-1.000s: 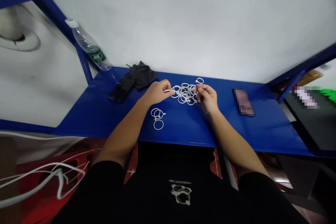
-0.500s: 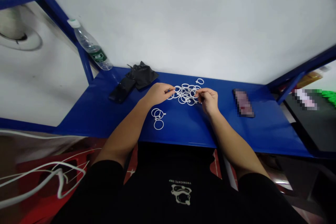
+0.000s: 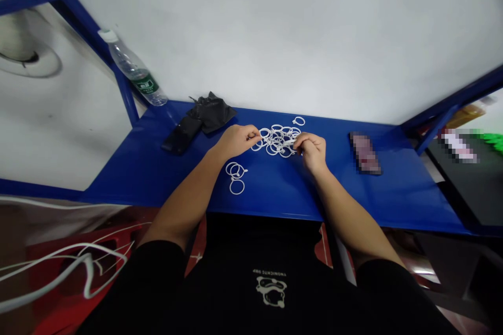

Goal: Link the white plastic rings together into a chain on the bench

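On the blue table [image 3: 275, 188], a loose heap of thin white rings [image 3: 277, 141], each with a small tab or eyelet, lies between my hands. At its left edge my left hand [image 3: 238, 140] has thumb and fingertips pressed together, right by a white ring; whether they grip it I cannot tell. My right hand [image 3: 312, 151], on the heap's right side, pinches a white ring [image 3: 290, 142] that shows nearly edge-on. Three more rings [image 3: 236, 187] lie apart, nearer the front edge, and a single ring [image 3: 299, 121] sits behind the heap.
A black phone-like slab [image 3: 181, 136] and a crumpled black bag [image 3: 212, 113] lie at the left. Behind them a plastic bottle [image 3: 137, 73] leans by the blue frame. A blurred-out phone [image 3: 365, 153] lies to the right. White cables [image 3: 86, 267] hang over a red stool at lower left.
The ring in my right hand has turned nearly edge-on. My left fingers have shifted slightly right and down toward the heap, and the ring seen edge-on in them earlier no longer shows that way.
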A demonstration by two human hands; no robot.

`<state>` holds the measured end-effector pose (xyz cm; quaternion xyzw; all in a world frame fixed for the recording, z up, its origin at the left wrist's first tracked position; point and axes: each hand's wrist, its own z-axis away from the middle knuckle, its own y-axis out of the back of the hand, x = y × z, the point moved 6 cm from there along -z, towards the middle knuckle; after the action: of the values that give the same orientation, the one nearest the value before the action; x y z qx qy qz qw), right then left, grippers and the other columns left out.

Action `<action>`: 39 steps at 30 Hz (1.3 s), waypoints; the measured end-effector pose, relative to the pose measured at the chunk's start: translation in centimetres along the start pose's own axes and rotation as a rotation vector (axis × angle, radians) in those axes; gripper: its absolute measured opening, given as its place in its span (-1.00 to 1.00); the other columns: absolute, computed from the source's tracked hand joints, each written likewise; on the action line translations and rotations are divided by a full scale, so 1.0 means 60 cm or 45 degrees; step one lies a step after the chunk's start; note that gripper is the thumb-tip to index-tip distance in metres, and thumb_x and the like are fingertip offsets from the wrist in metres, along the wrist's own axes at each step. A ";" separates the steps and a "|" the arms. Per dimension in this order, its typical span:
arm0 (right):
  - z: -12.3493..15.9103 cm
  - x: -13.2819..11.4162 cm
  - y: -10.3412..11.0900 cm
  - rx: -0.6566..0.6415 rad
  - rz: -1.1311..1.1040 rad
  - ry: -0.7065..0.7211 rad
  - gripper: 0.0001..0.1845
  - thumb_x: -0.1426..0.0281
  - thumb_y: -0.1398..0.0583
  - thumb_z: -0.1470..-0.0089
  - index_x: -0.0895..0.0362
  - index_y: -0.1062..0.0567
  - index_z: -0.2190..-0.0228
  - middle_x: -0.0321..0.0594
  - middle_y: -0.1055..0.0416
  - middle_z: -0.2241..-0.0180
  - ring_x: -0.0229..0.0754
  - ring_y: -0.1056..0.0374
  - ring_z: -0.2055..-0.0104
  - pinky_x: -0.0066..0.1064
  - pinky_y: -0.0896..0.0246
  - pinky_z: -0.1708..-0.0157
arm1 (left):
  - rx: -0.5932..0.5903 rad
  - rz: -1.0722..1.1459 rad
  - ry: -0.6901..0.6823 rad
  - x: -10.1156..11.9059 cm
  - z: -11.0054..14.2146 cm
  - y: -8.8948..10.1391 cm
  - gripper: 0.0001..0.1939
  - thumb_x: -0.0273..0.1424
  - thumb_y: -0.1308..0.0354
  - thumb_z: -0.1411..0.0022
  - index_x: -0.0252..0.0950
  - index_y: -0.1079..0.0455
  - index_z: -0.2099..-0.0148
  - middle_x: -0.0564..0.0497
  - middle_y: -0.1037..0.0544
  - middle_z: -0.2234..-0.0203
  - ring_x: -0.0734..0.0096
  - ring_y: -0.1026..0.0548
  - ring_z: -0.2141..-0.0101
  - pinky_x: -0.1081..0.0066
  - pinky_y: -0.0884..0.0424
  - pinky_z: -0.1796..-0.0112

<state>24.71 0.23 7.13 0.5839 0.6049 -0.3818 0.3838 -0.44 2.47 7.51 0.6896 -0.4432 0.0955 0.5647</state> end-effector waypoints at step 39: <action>0.026 -0.009 -0.058 -0.534 0.843 0.342 -0.79 0.26 -0.22 -0.37 0.06 -0.66 0.18 -0.19 -0.66 0.27 -0.18 -0.50 0.32 -0.35 -0.35 0.27 | -0.068 0.163 -0.106 0.049 0.010 -0.045 -0.80 -0.34 -0.26 -0.30 -0.25 -0.67 0.11 0.01 -0.60 0.50 0.42 -0.52 0.47 0.42 -0.40 0.40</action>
<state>21.28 -1.49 7.03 0.7008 0.4937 -0.0264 0.5142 2.99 0.37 7.27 0.6479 -0.5120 0.0906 0.5567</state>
